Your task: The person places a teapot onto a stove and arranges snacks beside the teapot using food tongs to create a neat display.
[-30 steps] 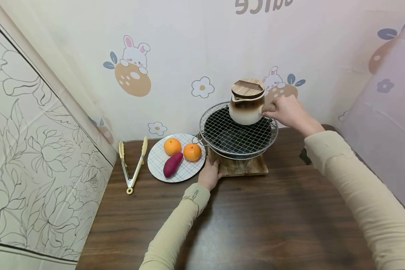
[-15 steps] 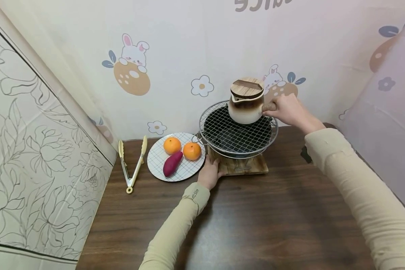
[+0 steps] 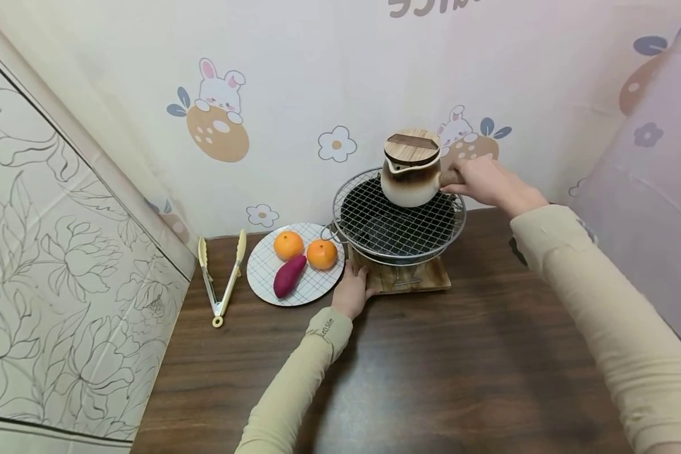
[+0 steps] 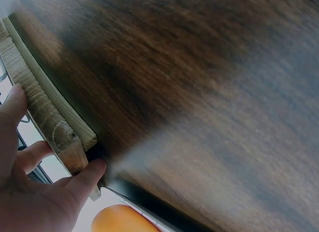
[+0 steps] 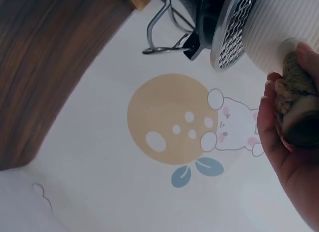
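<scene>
My right hand [image 3: 485, 180] grips the twine-wrapped handle [image 5: 295, 77] of a brown-and-cream teapot [image 3: 410, 190] with a wooden lid [image 3: 410, 151]. In the head view the teapot overlaps the back of a round wire grill rack [image 3: 369, 236]; the right wrist view has its base right at the mesh. Under the rack is a black grill stove on metal legs, standing on a wooden board [image 3: 431, 277]. My left hand [image 3: 350, 295] pinches the board's left front corner, thumb and fingers on different sides of its edge [image 4: 40, 107].
Left of the board, a white checked plate [image 3: 261, 287] bears two oranges [image 3: 289, 245] and a purple sweet potato [image 3: 289, 276]. Yellow-tipped tongs [image 3: 220, 299] lie spread farther left. A patterned wall curtain [image 3: 295, 94] rises directly behind. A dark object [image 3: 518, 251] is partly hidden by the right sleeve.
The head view has shifted slightly. Both hands keep their holds, and the teapot stays over the back of the rack.
</scene>
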Tool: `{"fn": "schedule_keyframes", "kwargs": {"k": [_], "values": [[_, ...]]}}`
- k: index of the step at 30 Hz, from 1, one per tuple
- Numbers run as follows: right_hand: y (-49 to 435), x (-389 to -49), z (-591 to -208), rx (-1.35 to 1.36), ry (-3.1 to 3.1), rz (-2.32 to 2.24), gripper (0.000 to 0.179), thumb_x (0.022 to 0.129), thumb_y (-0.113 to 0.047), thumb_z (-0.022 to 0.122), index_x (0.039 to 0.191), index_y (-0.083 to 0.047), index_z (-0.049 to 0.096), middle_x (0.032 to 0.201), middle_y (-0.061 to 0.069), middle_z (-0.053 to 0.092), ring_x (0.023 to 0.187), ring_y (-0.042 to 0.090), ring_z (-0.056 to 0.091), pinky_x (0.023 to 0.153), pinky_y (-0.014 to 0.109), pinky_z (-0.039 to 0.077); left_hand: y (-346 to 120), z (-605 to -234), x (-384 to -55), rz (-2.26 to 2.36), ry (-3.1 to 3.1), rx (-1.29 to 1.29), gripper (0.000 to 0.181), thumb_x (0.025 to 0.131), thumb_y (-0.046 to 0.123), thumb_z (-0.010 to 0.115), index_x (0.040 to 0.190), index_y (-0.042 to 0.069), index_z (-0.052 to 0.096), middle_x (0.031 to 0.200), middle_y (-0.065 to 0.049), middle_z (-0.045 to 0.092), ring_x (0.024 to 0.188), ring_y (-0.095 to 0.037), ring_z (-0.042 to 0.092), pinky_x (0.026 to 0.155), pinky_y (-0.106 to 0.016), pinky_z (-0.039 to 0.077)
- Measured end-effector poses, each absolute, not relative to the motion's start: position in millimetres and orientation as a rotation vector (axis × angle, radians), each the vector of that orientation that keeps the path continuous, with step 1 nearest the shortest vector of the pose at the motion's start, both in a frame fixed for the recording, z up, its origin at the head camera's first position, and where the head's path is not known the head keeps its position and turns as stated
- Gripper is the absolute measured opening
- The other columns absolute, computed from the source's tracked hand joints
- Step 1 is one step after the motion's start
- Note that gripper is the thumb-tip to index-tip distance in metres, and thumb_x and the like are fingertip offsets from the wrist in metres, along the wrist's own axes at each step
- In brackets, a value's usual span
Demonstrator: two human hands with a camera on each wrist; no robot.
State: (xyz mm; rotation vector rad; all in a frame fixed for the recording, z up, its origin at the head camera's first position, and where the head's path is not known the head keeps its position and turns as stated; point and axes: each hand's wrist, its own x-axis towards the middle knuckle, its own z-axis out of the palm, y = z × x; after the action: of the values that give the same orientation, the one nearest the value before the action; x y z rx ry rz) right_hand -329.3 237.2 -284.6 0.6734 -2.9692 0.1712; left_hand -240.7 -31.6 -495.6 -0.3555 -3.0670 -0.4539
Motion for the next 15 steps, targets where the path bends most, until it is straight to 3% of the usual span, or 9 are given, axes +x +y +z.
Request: {"fn": "schedule_keyframes", "kwargs": {"k": [7,15], "values": [[238.6,-334.1,-284.1,0.758,-2.943,0.070,0.039,0.090,-0.027,0.067,0.113,0.003,0.056,0.113,0.031,0.057,0.100,0.051,0.057,0.085,0.061,0.045,-31.6,-496.7,-241.1,-0.464,-3.058,-0.364,0.064,0.088,0.046,0.064,0.138,0.009,0.052,0.149,-0.032,0.035,0.101,-0.033,0.067,0.071,-0.034,0.057],[237.8,-337.1,-285.7,0.681,-2.916,-0.047,0.045,0.091,-0.031,0.064,0.124,-0.001,0.054,0.119,0.028,0.053,0.105,0.053,0.050,0.086,0.066,0.042,-31.8,-498.1,-242.9,-0.446,-3.047,-0.371,0.064,0.087,0.047,0.064,0.138,0.009,0.052,0.149,-0.031,0.036,0.102,-0.033,0.067,0.070,-0.033,0.058]]}}
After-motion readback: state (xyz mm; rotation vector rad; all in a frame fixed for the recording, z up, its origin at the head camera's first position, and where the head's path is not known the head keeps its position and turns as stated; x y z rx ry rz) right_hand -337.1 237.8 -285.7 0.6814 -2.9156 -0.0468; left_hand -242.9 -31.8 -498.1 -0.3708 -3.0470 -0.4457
